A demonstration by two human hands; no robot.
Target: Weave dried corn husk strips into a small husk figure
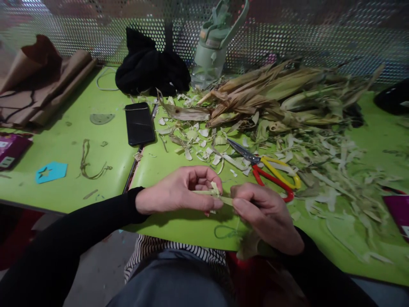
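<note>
My left hand [182, 189] pinches a small, pale green knotted piece of corn husk [214, 191] between thumb and fingers, a little above the table's near edge. From it a husk strip runs right into my right hand [266, 213], whose thumb and fingers are closed on it. Below my right hand hangs a wider greenish piece [247, 247], partly hidden by that hand. Just beyond my right hand lie scissors [255, 160] with one yellow and one red handle, their blades pointing away to the left. A thin green loop of string [226, 232] lies near the table edge.
A pile of dry corn husks [271, 94] lies at the back, with husk scraps [338, 166] spread to the right. A phone [139, 123], black cloth [150, 68], green bottle [209, 51], brown paper [44, 85] and blue tag [51, 172] lie or stand on the green table [179, 230].
</note>
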